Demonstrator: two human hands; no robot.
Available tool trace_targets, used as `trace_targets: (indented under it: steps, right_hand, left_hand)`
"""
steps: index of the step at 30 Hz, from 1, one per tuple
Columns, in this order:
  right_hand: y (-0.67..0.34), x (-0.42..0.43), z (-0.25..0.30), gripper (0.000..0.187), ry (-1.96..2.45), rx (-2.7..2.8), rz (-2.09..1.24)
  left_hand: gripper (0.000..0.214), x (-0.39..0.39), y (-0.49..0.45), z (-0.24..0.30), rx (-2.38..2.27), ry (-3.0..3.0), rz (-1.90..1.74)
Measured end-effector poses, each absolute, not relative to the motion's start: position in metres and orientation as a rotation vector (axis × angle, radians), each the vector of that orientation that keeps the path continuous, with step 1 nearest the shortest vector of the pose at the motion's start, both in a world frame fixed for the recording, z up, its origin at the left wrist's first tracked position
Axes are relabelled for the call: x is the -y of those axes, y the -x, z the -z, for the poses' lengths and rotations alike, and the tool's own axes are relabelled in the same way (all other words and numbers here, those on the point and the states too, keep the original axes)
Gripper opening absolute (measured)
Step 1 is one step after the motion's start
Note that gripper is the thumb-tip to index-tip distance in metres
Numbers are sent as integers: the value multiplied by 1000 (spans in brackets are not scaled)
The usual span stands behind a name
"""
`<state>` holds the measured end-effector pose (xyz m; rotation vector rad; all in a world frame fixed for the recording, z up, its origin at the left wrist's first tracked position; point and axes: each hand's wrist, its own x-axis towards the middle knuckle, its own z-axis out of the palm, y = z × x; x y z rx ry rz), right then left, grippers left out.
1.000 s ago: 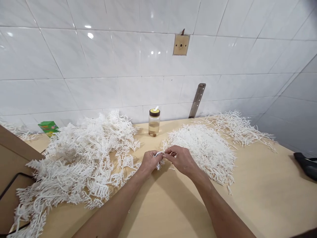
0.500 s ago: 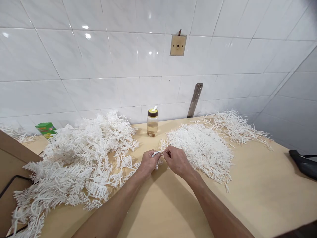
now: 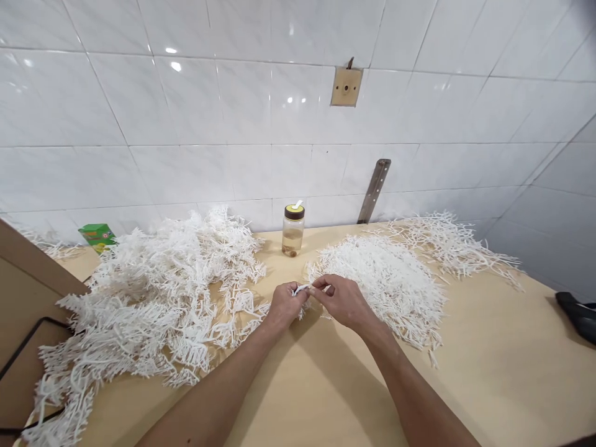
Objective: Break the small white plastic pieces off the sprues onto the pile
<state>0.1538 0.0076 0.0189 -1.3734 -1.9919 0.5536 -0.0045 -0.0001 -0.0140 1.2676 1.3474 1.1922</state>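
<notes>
Head view: a pale wood-toned surface [image 3: 503, 360] stands with its back edge along a tiled wall [image 3: 186, 174]. The tiles are white with faint grey veining and reflect several lights. At right, a second tiled wall meets the first in a corner.

Both hands work over the middle of the surface, well in from the left and right edges. The left hand [image 3: 285, 305] grasps a white strand [image 3: 302, 288] between thumb and fingers; the strand arches toward the right hand [image 3: 342, 300], whose thumb and forefinger pinch its end.

From where I stand, the surface is laid out as follows. A large heap of branched white strands [image 3: 153, 298] covers the left portion and reaches the left edge, beside a brown panel [image 3: 28, 298] and a black bar [image 3: 28, 344]. A flatter pile of short white pieces [image 3: 386, 282] lies just beyond the right hand. Loose long strands [image 3: 449, 242] spread toward the back right corner. A lidded jar [image 3: 292, 241], partly filled with liquid, stands upright near the back edge. A green box [image 3: 97, 236] sits near the back left corner; a black object [image 3: 577, 316] lies at the right edge.

Wall fittings: a perforated metal strip [image 3: 374, 191] leans at the back edge; a yellowed plate [image 3: 346, 86] is mounted above.
</notes>
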Motion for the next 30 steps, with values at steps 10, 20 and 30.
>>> trace_targets:
  steps: [10,20,30]
  right_hand:
    - [-153,-16,-5,18,1360,2097,-338]
    - [-161,-23,-7,16,1585,1792,-100]
    - [-199,-24,-20,16,1674,1737,-141]
  left_hand:
    - [36,0,4,16,-1332,-1384,-1122]
    - [29,3,4,12,-1175,-1208,-1229]
    - [39,-4,10,8,-1006,-752,-1323]
